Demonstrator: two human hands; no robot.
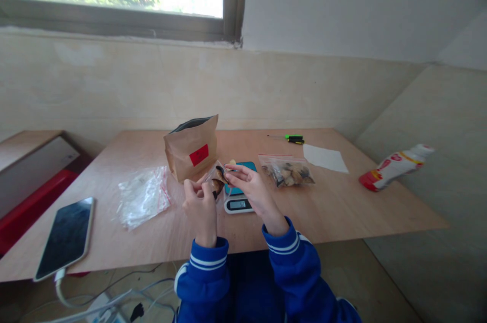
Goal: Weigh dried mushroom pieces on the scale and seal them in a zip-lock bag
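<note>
My left hand (201, 204) pinches the side of a small clear plastic bag (219, 195), held up just left of the kitchen scale. Brown and dark dried pieces, like mushroom slices, show inside it. The fingers of my right hand (249, 186) are closed at the bag's mouth on a dried brown piece (222, 175). Under my right hand lies the scale (238, 205), white with a blue-green top and a small display; my hand partly hides it. Behind my left hand stands an open brown paper pouch (192, 153) with a red label.
A filled zip bag (288, 171) of dried pieces lies right of the scale. Several clear bags (143, 198) are at left, near a tablet (66, 238) on a cable. Screwdrivers (293, 139), white paper (325, 157) and a red-white bottle (393, 167) are on the right.
</note>
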